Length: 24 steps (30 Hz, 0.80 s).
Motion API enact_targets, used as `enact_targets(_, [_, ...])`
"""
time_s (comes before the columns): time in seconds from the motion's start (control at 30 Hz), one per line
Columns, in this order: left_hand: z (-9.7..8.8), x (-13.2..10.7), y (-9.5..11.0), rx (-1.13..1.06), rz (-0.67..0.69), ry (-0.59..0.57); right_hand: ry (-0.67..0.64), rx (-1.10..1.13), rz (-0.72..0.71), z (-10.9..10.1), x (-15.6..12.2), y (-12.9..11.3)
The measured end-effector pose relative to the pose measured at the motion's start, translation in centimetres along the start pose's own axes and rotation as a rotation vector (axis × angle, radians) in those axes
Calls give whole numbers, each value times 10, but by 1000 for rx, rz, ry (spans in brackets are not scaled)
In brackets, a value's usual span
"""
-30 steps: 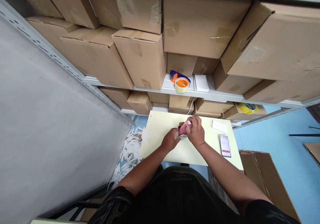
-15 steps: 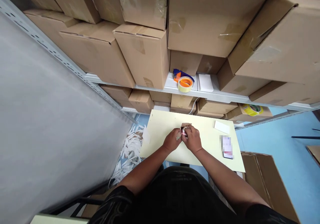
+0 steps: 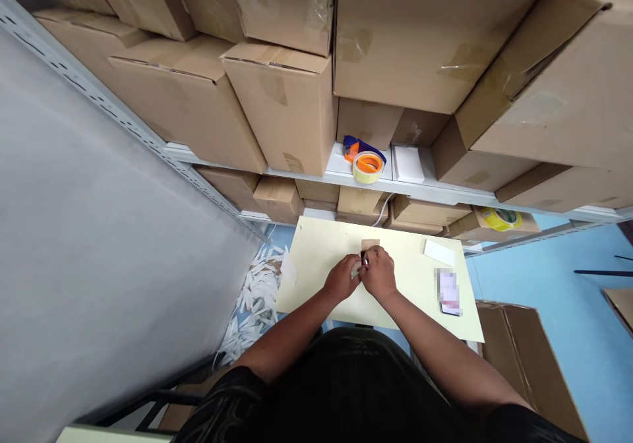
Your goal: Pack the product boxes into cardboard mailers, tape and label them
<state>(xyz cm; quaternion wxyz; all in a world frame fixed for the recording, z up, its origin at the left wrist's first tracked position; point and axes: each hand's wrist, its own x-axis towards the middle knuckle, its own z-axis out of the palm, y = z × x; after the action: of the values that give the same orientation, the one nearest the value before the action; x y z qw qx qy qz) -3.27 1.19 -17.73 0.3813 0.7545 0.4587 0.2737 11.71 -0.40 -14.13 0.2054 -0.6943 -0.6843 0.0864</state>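
Over the middle of the pale yellow table [image 3: 316,245], both my hands meet with their fingers bent. My right hand [image 3: 380,275] is closed around a small shiny round object [image 3: 365,260], mostly covered by the fingers. Touching the same spot from the left is my left hand [image 3: 342,279], its thumb and fingers pinched on something pale that I cannot make out. Just beyond the fingertips a small brown cardboard piece [image 3: 370,244] shows; whether it lies on the table or is held is unclear.
A phone [image 3: 449,291] and a white box [image 3: 439,252] lie on the table's right side. Behind stands a shelf [image 3: 297,174] of cardboard boxes, with a tape dispenser [image 3: 366,165]. White paper strips [image 3: 257,291] heap on the floor at left; an opened carton [image 3: 529,357] is at right.
My right hand has turned and closed further over the shiny object, so less of it shows. More of the brown cardboard piece is visible beyond the fingers. My left hand stays nearly in place.
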Motion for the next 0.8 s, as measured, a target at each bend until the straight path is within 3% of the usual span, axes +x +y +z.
enact_targets(0.17, [-4, 0, -4, -46, -16, 9, -1, 80, -149, -11, -13, 17])
enact_targets(0.3, [-8, -3, -2, -103, -29, 56, 163, 245, -60, -23, -28, 38])
enact_targets(0.37, [-10, -5, 3, -117, -31, 101, 150, 323, -19, -25, -36, 48])
enact_targets(0.5, [-13, -7, 13, -65, 83, 83, 16, 355, -162, -16, -48, 57])
enact_targets(0.63, [-18, -2, 20, 26, 195, -32, 63, 280, -219, 1, -50, 54])
enact_targets(0.8, [-29, 21, 22, 58, 104, -61, 100, 264, -173, 7, -43, 46])
